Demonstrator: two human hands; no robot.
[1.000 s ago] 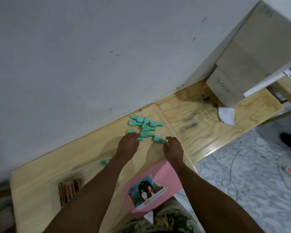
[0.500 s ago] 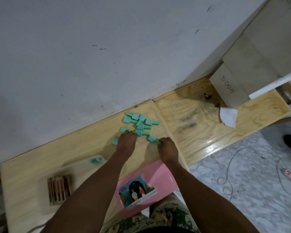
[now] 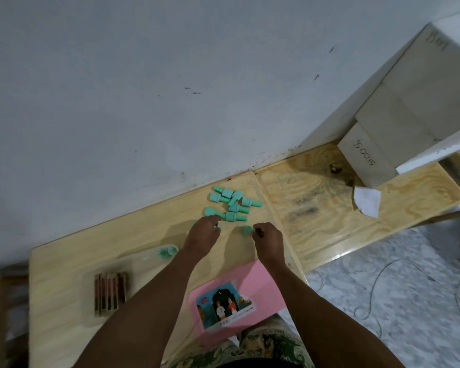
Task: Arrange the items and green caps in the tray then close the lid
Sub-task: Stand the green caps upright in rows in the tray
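Several green caps (image 3: 233, 201) lie in a loose pile on the wooden table (image 3: 64, 264) near the wall. My left hand (image 3: 203, 235) has its fingers curled over a green cap just below the pile. My right hand (image 3: 267, 239) pinches another green cap (image 3: 247, 229) at its fingertips. A clear plastic tray (image 3: 144, 257) lies left of my left arm, with one or two green caps (image 3: 166, 252) in its far end and a row of dark reddish-brown sticks (image 3: 109, 293) at its near end.
A pink card with a picture (image 3: 231, 301) lies at the table's near edge between my arms. A second wooden board (image 3: 329, 216) adjoins on the right, with grey boxes (image 3: 369, 158) and a scrap of white paper (image 3: 367, 201). Cables run across the floor at the right.
Both hands have drawn back a little from the pile, each with a cap. The cap at my right fingertips now sits apart from the pile.
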